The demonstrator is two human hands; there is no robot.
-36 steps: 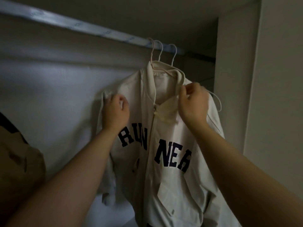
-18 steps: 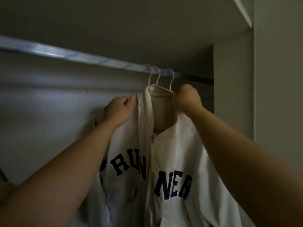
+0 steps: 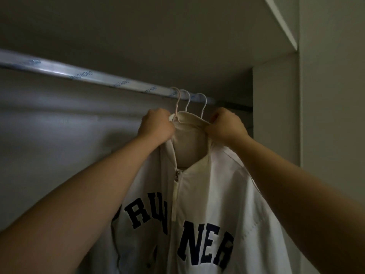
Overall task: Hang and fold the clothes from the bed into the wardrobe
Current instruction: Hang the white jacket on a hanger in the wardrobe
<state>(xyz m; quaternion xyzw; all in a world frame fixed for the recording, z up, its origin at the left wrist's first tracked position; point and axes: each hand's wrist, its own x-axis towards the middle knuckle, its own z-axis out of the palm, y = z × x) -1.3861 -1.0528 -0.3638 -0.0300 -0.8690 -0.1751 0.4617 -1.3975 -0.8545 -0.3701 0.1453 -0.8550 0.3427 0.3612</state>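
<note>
Two bare hands work at the collar [image 3: 189, 123] of a cream zip-front jacket [image 3: 213, 194] hanging inside a dim wardrobe. The left hand [image 3: 156, 126] is clenched on the collar's left end, fingers curled over the fabric. A pale hanger neck [image 3: 172, 117] pokes out just beside its knuckles; whether those fingers also grip the hanger cannot be told. The right hand [image 3: 225, 125] grasps the collar's right end, fingers folded tight on the cloth.

Between the two sets of fingers the collar stands up in a soft arch. From there the jacket falls below both wrists, dark block lettering [image 3: 177, 224] reading "RUNNER" across the chest and split by the zip. The zip pull [image 3: 177, 174] sits below and between the hands, with the neck open above it.

Just above the fingers, three thin hanger hooks [image 3: 187, 99] sit close together over a silvery rail [image 3: 79, 73] marked with blue print. The rail runs off to the left, away from the left hand's knuckles. Beyond the right hand's fingers stands the wardrobe's pale side panel [image 3: 274, 125]. Behind the left hand's fingers lies the grey back panel [image 3: 59, 145].
</note>
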